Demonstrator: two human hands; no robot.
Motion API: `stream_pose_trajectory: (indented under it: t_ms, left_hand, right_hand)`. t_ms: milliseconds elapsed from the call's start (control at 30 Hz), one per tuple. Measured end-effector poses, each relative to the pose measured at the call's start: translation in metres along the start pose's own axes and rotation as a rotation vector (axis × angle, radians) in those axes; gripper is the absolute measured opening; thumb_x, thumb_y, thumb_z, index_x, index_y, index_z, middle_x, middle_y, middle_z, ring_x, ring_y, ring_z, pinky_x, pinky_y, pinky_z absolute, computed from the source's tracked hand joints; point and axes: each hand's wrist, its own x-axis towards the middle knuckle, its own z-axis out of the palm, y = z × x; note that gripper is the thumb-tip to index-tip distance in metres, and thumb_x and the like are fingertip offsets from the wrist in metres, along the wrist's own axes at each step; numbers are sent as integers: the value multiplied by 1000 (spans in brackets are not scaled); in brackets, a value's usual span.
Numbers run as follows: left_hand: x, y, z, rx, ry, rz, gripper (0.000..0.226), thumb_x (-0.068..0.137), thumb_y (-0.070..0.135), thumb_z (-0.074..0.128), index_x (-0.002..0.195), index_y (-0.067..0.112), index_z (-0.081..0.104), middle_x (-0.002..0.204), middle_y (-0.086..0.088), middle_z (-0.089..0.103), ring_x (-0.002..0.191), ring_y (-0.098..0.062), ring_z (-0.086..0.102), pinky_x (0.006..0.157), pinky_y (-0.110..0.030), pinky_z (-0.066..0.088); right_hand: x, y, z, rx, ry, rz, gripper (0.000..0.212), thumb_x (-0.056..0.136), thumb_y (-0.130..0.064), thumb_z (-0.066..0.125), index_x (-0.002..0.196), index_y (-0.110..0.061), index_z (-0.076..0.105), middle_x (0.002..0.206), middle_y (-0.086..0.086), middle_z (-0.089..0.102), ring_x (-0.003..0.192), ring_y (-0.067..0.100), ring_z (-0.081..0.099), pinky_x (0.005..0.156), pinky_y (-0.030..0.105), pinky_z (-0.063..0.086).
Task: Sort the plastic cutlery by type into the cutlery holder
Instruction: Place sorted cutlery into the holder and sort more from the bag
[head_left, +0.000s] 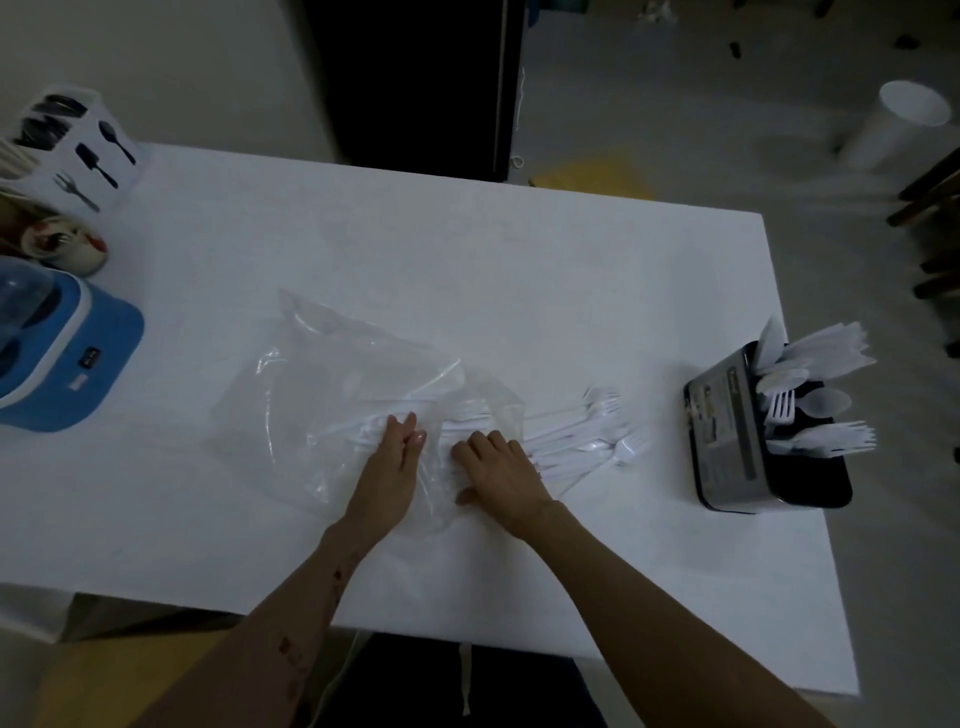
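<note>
Both forearms reach out over the near edge of the white table (571, 270). Her left hand (390, 467) lies with fingers straight and close together, pressing flat on a clear plastic bag (332, 374) that spreads away beyond and to the left of it. Close beside it, the right hand (501, 467) rests palm down with the fingers bent at the knuckles over the bag's edge and the white cutlery under it; whether it actually has hold of a piece I cannot tell.

Just past the right hand's knuckles, a loose pile of white plastic forks (582, 431) fans out to the right, tines pointing away from the hand, partly under the bag. Well beyond that pile, farther right near the table's edge, stands the dark cutlery holder (727, 431), already carrying upright knives, spoons and forks in its compartments.

Far off to the left of the left hand sits a blue and white appliance (88, 353), with a mug (67, 247) behind it and a white box printed with cutlery pictures (88, 156) at the corner. On the floor far to the right stands a white bin (893, 124).
</note>
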Motion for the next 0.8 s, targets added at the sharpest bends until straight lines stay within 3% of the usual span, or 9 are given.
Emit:
stream_pose_trajectory:
  t_ms: [133, 233, 300, 533, 800]
  left_hand:
    - [-2, 1, 0, -29, -2, 5, 49, 102, 34, 33, 148, 18, 31, 157, -1, 24, 143, -15, 25, 102, -12, 16]
    - [-2, 0, -1, -34, -12, 6, 50, 102, 35, 33, 148, 18, 31, 156, 0, 26, 143, -14, 26, 99, -10, 15]
    - [-2, -1, -1, -32, -15, 10, 50, 101, 36, 33, 148, 18, 30, 156, 0, 26, 143, -14, 26, 100, -11, 15]
    - [-4, 0, 2, -2, -27, 23, 50, 101, 38, 33, 148, 21, 31, 158, -3, 21, 143, -17, 25, 107, -18, 16]
    - [-5, -1, 7, -12, -39, 17, 51, 101, 39, 33, 148, 20, 31, 157, -2, 23, 143, -16, 27, 105, -16, 17]
  right_hand:
    - [5, -5, 2, -78, 38, 13, 29, 74, -15, 76, 98, -5, 62, 93, 14, 65, 84, 32, 62, 73, 39, 47]
    - [4, -4, 1, -182, 78, 30, 34, 53, -20, 87, 77, -14, 64, 70, 3, 62, 60, 21, 60, 60, 30, 48]
    - [0, -1, 0, -236, 119, 14, 34, 52, -20, 89, 75, -17, 63, 67, 0, 59, 56, 18, 56, 58, 29, 46]
    - [-17, 24, -6, -241, 167, 25, 34, 58, -17, 85, 81, -18, 59, 65, -1, 60, 63, 22, 57, 65, 33, 46]
    - [-15, 24, 2, -145, 69, 50, 33, 70, -23, 78, 99, -14, 63, 85, 5, 68, 84, 29, 61, 82, 42, 45]
